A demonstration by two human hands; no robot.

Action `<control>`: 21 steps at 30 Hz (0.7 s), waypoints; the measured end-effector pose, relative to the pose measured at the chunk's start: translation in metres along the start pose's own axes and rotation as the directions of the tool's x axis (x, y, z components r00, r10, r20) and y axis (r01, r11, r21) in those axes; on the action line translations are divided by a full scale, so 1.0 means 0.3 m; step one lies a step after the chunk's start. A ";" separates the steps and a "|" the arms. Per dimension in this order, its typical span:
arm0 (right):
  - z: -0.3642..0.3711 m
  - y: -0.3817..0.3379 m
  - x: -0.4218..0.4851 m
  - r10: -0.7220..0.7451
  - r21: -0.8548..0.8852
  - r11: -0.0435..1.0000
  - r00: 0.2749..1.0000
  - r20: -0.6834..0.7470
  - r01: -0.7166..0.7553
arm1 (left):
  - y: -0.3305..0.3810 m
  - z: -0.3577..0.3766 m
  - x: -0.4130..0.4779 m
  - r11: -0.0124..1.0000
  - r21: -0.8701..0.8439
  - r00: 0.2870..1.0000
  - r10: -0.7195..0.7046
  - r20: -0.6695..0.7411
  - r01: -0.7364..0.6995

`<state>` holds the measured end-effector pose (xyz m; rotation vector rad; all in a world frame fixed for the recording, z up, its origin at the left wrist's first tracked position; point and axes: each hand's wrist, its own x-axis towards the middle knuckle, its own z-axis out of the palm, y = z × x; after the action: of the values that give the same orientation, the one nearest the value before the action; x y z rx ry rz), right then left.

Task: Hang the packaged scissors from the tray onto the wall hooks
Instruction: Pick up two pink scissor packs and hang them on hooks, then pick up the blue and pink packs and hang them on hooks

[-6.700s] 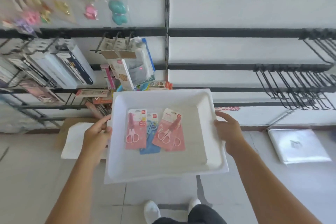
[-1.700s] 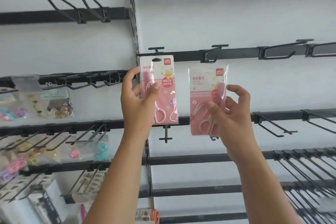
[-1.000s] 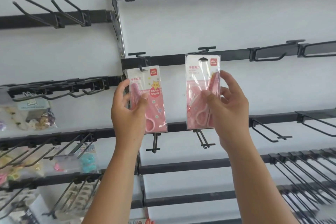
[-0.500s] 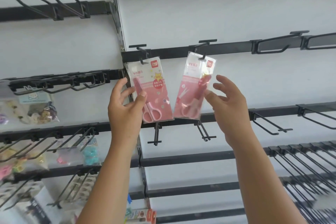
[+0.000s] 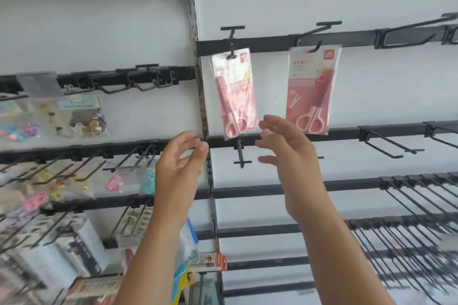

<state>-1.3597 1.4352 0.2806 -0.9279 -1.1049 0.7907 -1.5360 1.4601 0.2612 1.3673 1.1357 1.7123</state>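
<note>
while both hands hang empty, fingers spread | left hand (image 5: 179, 160), right hand (image 5: 287, 148) below 2 hung scissors packs: left pack (image 5: 234, 93), right pack (image 5: 313, 89) | long axes vertical, frame centre | right hand nearer both

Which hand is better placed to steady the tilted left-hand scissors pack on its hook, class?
Probably the right hand: its fingertips sit just beside the lower corner of the left pack. The left hand is open too, but lower and further off.

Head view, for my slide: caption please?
Two pink scissors packs hang on wall hooks; both open hands below.
</note>
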 end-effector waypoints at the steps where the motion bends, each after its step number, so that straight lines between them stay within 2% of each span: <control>1: 0.021 0.012 -0.020 0.008 0.008 1.000 1.000 0.014 -0.009 | -0.011 -0.021 -0.008 1.000 0.004 1.000 -0.010 0.015 0.010; 6: 0.126 0.090 -0.117 0.049 0.004 0.999 0.995 0.088 -0.050 | -0.086 -0.142 -0.050 0.998 0.024 0.995 -0.068 0.069 0.066; 21: 0.280 0.558 -0.333 0.367 -0.047 0.930 0.927 0.076 -0.364 | -0.472 -0.391 -0.230 0.931 0.025 0.924 -0.364 0.116 0.364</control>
<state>-1.4792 1.4335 0.1054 -1.1560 -1.0312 1.1286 -1.6369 1.4299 0.0952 1.1554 1.2360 1.3452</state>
